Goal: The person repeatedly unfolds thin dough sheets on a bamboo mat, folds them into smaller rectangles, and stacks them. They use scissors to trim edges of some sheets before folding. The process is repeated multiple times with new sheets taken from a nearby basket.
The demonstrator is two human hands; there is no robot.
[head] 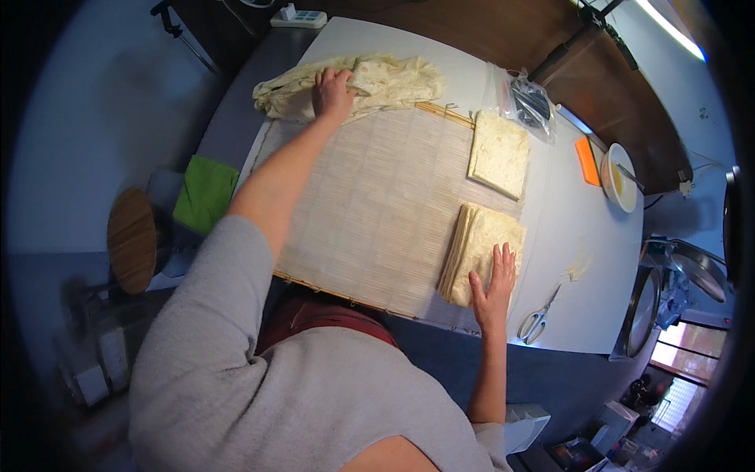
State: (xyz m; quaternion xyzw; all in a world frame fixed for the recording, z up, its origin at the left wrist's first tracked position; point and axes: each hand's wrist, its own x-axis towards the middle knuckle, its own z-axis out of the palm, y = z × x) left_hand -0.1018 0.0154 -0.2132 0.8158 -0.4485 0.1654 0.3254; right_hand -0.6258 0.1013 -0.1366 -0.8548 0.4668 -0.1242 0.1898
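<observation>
My left hand point(334, 94) reaches to the far left of the table, its curled fingers on a rumpled pile of pale yellow flat sheets point(401, 79); whether they pinch a sheet cannot be told. At the near right, my right hand point(494, 289) lies with fingers apart on a thick stack of folded pale sheets point(466, 253). Beyond it is a thinner folded stack point(500, 154). A slatted mat point(377, 200) is spread under the pile and beside the stacks, with thin wooden rods along its edges.
Scissors point(534, 324) lie at the table's near right edge. Farther back are a white bowl point(612, 177) with yellow contents and a utensil, an orange object point(587, 161) and a clear plastic bag point(528, 106). A green cloth point(206, 193) hangs at the left, near a round wooden stool point(133, 241).
</observation>
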